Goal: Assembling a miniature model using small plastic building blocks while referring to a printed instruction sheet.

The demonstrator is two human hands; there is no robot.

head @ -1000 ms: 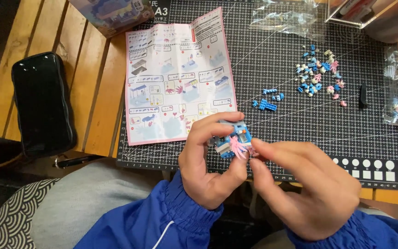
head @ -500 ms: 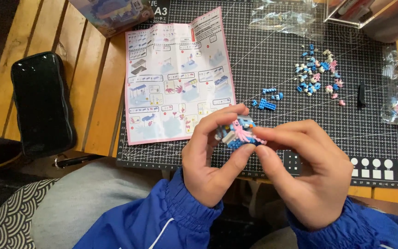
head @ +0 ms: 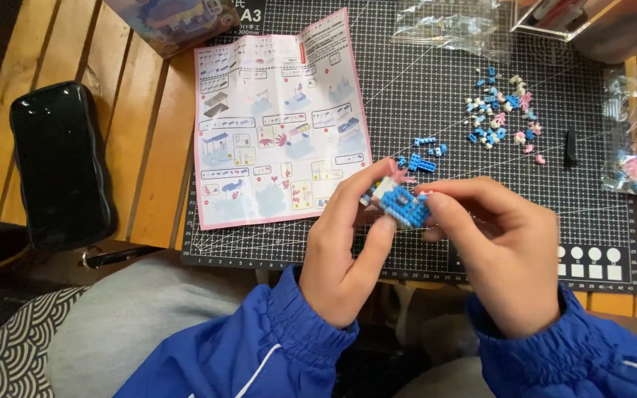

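Nearest the viewer, the left hand and right hand, in blue jacket sleeves, each close a fingertip grip on one small blue, white and pink brick model, raised just above the dark gridded cutting mat, apparently so both thumbs can steady it. Beyond it lies an unfolded pink-bordered instruction sheet, spread flat and readable. Farther right, loose blue and pink bricks sit scattered. A black pouch rests on the wooden slatted table.

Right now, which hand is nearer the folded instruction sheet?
Left. The left hand sits right at the instruction sheet's lower right corner; the right hand is farther right, beyond the small blue brick model.
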